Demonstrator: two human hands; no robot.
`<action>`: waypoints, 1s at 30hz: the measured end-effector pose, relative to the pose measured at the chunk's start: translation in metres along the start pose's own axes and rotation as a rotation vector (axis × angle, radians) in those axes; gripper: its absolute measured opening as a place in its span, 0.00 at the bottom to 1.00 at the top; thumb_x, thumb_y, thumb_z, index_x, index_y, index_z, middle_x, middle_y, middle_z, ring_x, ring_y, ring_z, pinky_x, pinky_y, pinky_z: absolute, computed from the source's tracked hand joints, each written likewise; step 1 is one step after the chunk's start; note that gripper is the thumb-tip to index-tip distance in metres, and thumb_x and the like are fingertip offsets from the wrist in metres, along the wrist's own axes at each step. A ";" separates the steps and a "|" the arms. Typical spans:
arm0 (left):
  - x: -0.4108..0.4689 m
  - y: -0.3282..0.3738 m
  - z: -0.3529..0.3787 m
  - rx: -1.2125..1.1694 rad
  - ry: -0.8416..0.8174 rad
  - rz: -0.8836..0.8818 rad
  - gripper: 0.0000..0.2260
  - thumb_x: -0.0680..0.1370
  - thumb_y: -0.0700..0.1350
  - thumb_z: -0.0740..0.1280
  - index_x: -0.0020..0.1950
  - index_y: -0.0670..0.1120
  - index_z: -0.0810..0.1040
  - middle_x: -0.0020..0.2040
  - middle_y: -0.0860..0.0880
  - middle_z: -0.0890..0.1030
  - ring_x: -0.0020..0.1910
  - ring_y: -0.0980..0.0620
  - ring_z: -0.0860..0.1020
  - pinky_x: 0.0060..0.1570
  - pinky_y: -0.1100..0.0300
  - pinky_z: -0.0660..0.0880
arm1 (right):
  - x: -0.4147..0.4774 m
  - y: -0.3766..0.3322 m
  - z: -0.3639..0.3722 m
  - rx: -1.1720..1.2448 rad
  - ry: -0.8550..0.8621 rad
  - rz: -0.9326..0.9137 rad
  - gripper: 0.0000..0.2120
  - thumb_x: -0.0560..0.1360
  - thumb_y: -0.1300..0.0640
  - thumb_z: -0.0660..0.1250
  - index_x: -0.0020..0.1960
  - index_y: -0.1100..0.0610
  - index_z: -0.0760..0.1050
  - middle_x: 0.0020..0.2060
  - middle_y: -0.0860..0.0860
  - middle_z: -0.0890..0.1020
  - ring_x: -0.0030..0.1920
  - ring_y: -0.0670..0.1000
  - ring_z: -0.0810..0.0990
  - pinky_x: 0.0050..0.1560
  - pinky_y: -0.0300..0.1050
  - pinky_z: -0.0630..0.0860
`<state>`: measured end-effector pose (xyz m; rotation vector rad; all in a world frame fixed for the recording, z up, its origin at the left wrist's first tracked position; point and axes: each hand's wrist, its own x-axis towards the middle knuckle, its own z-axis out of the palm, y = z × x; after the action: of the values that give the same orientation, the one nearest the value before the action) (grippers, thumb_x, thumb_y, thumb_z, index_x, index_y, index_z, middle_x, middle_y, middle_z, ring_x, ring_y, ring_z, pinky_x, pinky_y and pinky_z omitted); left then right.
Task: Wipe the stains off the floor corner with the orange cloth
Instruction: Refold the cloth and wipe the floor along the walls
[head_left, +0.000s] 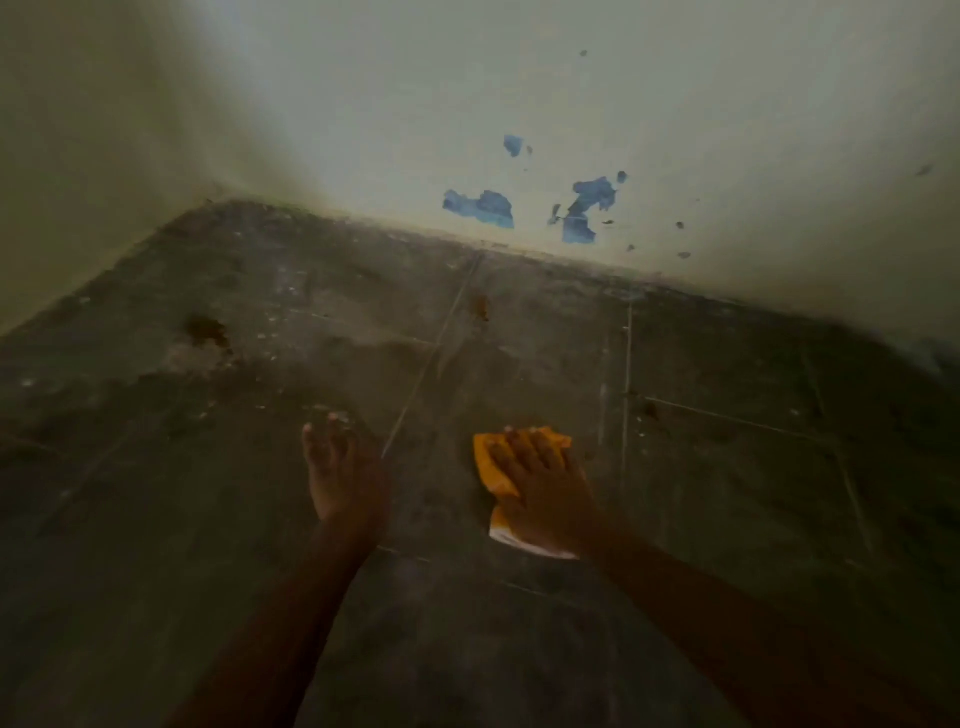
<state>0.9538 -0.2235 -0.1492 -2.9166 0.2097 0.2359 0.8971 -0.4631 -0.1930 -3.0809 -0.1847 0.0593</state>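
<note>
Orange, folded and made of soft fabric with a pale underside showing at its near edge, the orange cloth (493, 470) lies flat on the dark grey tiled floor (519, 649), pinned under the right hand (543, 486). That hand is spread open, palm down, fingers splayed across the cloth and pressing it to the tile rather than clutching it. The left hand (340, 475) is also open and holds nothing; its fingers reach forward and it seems to rest on or hover just above the floor, to the left of the cloth and apart from it.

Stains lie farther out, toward the pale walls. A brown blotch (208, 330) sits ahead and well to the left, nearer the corner where the two walls meet. A smaller reddish-brown spot (480, 305) sits almost straight ahead of the cloth, just right of a grout line (431, 358) and near the back wall (571, 104), whose paint has flaked to show blue patches (480, 208).

Judging from this, the cloth has not yet reached either stain. The right hand already carries it, so the likely move is a forward push toward the smaller spot, then a sweep leftward to the blotch
</note>
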 end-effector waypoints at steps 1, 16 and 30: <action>-0.007 0.012 0.002 0.034 0.038 0.036 0.25 0.82 0.50 0.50 0.79 0.45 0.51 0.79 0.42 0.54 0.79 0.38 0.44 0.74 0.35 0.38 | -0.016 0.004 0.004 0.007 0.010 -0.035 0.31 0.74 0.40 0.54 0.75 0.48 0.68 0.74 0.52 0.72 0.72 0.60 0.73 0.67 0.68 0.69; 0.120 0.124 -0.030 -0.202 -0.228 0.500 0.65 0.56 0.51 0.80 0.79 0.53 0.38 0.79 0.51 0.36 0.78 0.47 0.37 0.75 0.39 0.38 | 0.097 0.184 0.002 0.201 0.159 0.815 0.37 0.75 0.30 0.48 0.79 0.47 0.55 0.80 0.55 0.59 0.80 0.63 0.54 0.76 0.70 0.50; 0.122 0.127 -0.038 -0.252 -0.249 0.487 0.68 0.53 0.51 0.82 0.78 0.56 0.36 0.79 0.54 0.36 0.79 0.48 0.38 0.76 0.41 0.47 | 0.118 0.172 -0.005 0.153 0.088 0.754 0.34 0.78 0.35 0.49 0.80 0.46 0.53 0.81 0.53 0.57 0.80 0.62 0.54 0.75 0.70 0.52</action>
<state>1.0589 -0.3697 -0.1583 -2.9880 0.9073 0.7430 1.0347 -0.6196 -0.2021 -2.8006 0.9303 -0.0310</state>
